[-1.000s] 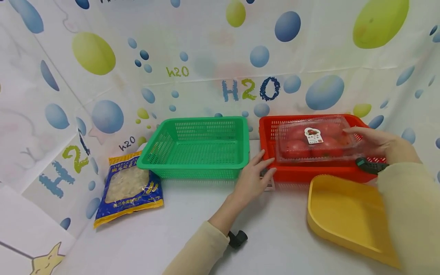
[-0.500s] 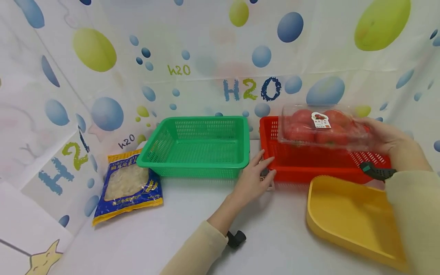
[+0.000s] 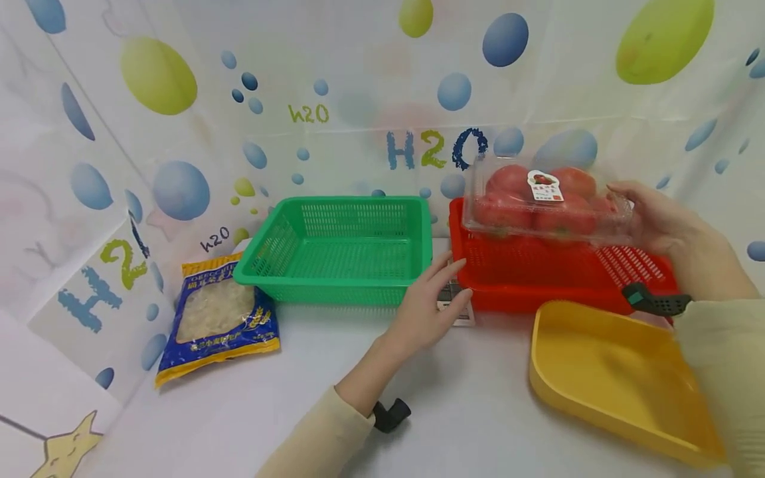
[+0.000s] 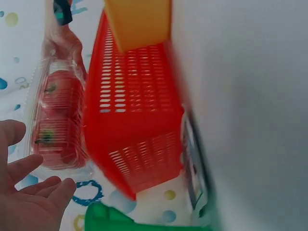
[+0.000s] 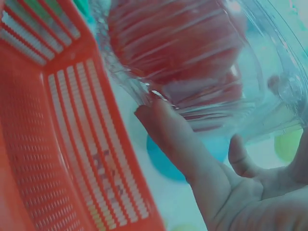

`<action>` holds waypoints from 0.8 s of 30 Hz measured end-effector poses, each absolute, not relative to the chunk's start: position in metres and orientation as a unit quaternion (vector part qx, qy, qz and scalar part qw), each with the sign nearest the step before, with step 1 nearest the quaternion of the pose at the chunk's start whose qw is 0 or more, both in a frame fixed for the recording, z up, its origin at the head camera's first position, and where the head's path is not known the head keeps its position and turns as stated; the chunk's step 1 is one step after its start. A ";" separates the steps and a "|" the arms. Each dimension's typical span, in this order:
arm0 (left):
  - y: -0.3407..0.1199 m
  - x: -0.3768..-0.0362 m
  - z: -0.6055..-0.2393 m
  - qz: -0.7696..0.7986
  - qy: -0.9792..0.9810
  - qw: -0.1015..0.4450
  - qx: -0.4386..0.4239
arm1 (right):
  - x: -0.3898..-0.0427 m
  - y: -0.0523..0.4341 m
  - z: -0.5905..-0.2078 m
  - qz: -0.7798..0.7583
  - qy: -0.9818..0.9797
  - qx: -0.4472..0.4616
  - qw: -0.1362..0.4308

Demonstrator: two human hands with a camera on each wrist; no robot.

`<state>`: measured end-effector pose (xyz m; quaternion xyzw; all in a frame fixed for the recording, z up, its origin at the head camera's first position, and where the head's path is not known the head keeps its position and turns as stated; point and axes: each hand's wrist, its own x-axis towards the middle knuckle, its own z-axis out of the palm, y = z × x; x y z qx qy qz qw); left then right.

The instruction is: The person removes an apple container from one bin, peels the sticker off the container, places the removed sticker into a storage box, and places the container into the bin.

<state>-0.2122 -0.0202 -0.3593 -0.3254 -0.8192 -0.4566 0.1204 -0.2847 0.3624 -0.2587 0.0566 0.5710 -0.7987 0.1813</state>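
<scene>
A clear plastic box of red tomatoes (image 3: 546, 202) with a white label hangs tilted over the red basket (image 3: 538, 299). My right hand (image 3: 672, 222) grips its right end. In the right wrist view a finger of the right hand (image 5: 192, 154) lies along the underside of the box (image 5: 178, 43). My left hand (image 3: 427, 305) is in front of the gap between the baskets, fingers spread and holding nothing. From the left wrist view, the left hand's fingers (image 4: 33, 168) overlap the near end of the box (image 4: 57, 115).
Left of the red basket stands a green basket (image 3: 335, 292). A flat printed packet (image 3: 459, 313) lies between the two. At front right is a yellow tray (image 3: 633, 392), partly behind the right sleeve. A blue and yellow food bag (image 3: 221, 318) lies at the left; a patterned sheet hangs behind.
My right hand has lifted the box of tomatoes up out of the red basket, then shifted it slightly left. The left hand stays by the gap, drawn back a little.
</scene>
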 end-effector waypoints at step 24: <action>-0.132 -0.203 -0.335 -0.715 -0.673 0.013 -0.190 | -0.195 0.230 -0.266 -0.803 0.579 0.023 0.140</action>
